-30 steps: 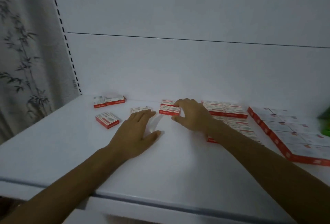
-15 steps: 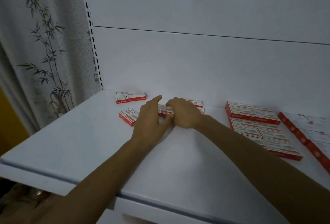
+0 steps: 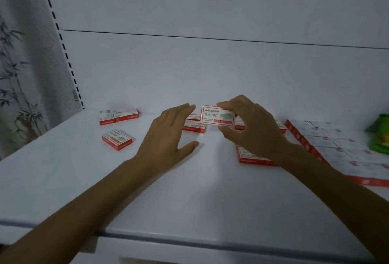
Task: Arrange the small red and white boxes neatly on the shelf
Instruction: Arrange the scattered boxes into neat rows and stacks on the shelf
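My right hand (image 3: 250,125) pinches a small red and white box (image 3: 217,115) between thumb and fingers and holds it tilted up above the white shelf (image 3: 189,196). My left hand (image 3: 168,137) hovers flat with straight fingers just left of that box. Behind the hands lie two more boxes (image 3: 194,124). One loose box (image 3: 117,139) lies askew to the left, and a pair of boxes (image 3: 119,114) sits at the back left. Partly hidden by my right wrist is a block of boxes (image 3: 254,156).
Larger flat red and white boxes (image 3: 336,148) lie in rows at the right. A green packet (image 3: 380,135) stands at the far right edge. The shelf's back panel (image 3: 210,74) rises behind. A bamboo-print curtain (image 3: 19,74) hangs on the left.
My right hand has lifted one box off the shelf and tilted its face up. My left hand has let go and drawn back slightly to the left.
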`<state>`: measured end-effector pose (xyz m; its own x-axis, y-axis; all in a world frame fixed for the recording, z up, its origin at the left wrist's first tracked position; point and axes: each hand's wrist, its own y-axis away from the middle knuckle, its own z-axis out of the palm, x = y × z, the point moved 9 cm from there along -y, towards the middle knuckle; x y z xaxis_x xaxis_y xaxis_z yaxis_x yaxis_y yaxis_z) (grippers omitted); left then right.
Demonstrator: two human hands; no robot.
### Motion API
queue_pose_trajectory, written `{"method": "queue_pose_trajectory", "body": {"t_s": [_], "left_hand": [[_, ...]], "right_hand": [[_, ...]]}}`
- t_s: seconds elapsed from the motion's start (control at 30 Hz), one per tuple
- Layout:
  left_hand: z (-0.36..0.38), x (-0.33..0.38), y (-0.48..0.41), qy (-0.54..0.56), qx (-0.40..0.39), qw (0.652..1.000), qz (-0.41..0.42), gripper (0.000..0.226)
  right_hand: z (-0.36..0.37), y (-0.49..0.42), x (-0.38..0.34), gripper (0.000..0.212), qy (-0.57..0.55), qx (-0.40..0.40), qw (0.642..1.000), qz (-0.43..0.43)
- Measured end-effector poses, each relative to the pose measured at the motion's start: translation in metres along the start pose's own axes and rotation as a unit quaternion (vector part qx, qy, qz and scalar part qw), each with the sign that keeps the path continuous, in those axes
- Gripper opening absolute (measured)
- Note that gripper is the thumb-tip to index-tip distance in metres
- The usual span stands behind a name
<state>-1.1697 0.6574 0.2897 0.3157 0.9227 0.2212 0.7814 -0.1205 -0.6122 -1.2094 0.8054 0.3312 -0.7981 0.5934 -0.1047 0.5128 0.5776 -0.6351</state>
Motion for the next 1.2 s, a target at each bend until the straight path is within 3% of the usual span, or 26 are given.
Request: {"method": "queue_pose_trajectory", "body": {"t_s": [0.1,0.3,0.5,0.63,0.83,1.0,1.13,1.2], "left_hand": [[0.010,0.022,-0.018,0.013,-0.010,1.000,0.021,0.082],[0.043,0.062,-0.040,0.128,-0.021,0.991,-0.026,0.080],[0.072,0.056,-0.033,0.067,-0.045,0.997,0.006,0.078],[0.081,0.051,-0.028,0.101,-0.081,0.991,-0.028,0.078],[0.096,0.065,-0.025,0.133,-0.150,0.979,0.022,0.061],[0.110,0.059,-0.023,0.151,-0.177,0.972,0.013,0.059],[0.114,0.061,-0.021,0.156,-0.196,0.968,0.033,0.046],[0.112,0.062,-0.020,0.156,-0.196,0.968,0.030,0.044]], "right_hand": [[-0.029,0.014,0.016,0.044,0.001,0.041,0.999,0.014],[-0.038,0.037,0.056,0.046,-0.020,0.081,0.994,0.072],[-0.023,0.049,0.089,0.047,-0.052,0.075,0.988,0.126],[-0.023,0.054,0.094,0.047,-0.055,0.076,0.987,0.127],[-0.025,0.056,0.091,0.046,-0.048,0.081,0.989,0.116],[-0.019,0.057,0.089,0.046,-0.033,0.050,0.989,0.133],[0.005,0.063,0.097,0.050,-0.001,-0.073,0.985,0.158],[0.007,0.065,0.095,0.045,0.006,-0.089,0.985,0.150]]}}
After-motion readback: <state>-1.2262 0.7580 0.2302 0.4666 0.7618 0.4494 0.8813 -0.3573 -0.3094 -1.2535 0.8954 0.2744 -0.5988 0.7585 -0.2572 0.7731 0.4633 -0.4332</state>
